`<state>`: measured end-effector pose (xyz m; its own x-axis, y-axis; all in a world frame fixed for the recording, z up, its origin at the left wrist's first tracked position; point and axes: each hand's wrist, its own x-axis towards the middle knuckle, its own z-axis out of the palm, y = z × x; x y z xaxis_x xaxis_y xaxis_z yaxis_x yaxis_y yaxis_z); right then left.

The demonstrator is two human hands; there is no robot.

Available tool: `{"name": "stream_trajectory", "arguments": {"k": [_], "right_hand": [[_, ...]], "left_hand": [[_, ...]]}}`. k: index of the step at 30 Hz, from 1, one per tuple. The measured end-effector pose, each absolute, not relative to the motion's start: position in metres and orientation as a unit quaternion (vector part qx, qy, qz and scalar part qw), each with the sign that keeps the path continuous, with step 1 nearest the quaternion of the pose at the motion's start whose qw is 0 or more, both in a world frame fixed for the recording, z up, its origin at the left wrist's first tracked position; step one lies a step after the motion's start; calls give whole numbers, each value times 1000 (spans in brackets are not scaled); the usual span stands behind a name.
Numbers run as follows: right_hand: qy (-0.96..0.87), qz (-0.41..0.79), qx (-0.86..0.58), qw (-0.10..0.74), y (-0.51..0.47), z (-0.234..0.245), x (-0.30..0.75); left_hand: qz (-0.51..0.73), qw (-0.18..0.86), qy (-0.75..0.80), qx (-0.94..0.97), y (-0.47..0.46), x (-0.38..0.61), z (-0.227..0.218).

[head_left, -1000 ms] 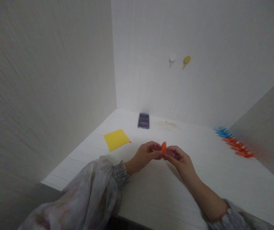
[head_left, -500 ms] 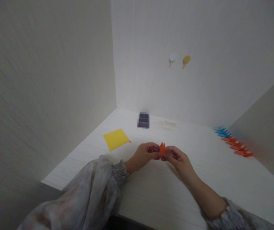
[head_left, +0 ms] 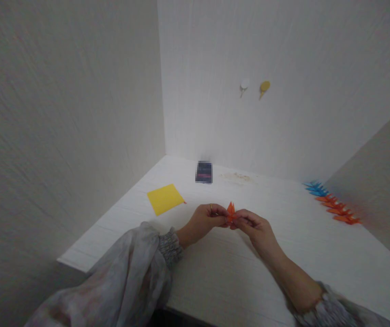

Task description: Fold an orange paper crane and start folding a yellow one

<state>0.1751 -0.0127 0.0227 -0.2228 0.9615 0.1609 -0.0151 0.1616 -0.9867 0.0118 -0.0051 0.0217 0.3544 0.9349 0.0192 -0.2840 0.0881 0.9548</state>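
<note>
Pinching a small orange folded paper (head_left: 231,210) from both sides, the person is using fingertips only. Left hand (head_left: 206,220) is gripping one edge between thumb and fingers, right hand (head_left: 257,226) is gripping the opposite edge; both are closing to about paper thickness at the tips. Exact contact is hiding behind the fingers.

The orange paper is sitting right of the yellow sheet (head_left: 165,199) and slightly nearer the person; can't tell its clearance above the surface (head_left: 202,281).

Opposed pinch is probably steadying thin layers while leaving the top free. Yellow sheet is lying flat, presumably for easy left-side reach. Blue folded pieces (head_left: 315,188) and orange folded pieces (head_left: 340,210) are lining up far right of the yellow sheet, likely to be clear of the forearms. Dark blurred item (head_left: 204,172) is resting beyond and right of that sheet.

Looks: orange paper is showing bright, narrow, with pointed tips standing upward and splitting apart; its lower body is partly disappearing behind fingers, creases too small to read.
</note>
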Motion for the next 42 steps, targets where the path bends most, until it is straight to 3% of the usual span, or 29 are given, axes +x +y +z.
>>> {"name": "stream_trajectory", "arguments": {"k": [11, 26, 32, 42], "right_hand": [[-596, 533, -336, 497, -11, 16, 179], [-673, 454, -347, 469, -14, 22, 176], [-593, 495, -397, 496, -17, 22, 170], [-567, 542, -411, 464, -14, 20, 172]], "left_hand": [[454, 673, 312, 493, -8, 10, 27], [457, 641, 343, 512, -6, 9, 25], [479, 641, 324, 505, -8, 12, 24], [492, 641, 292, 512, -5, 12, 19]]}}
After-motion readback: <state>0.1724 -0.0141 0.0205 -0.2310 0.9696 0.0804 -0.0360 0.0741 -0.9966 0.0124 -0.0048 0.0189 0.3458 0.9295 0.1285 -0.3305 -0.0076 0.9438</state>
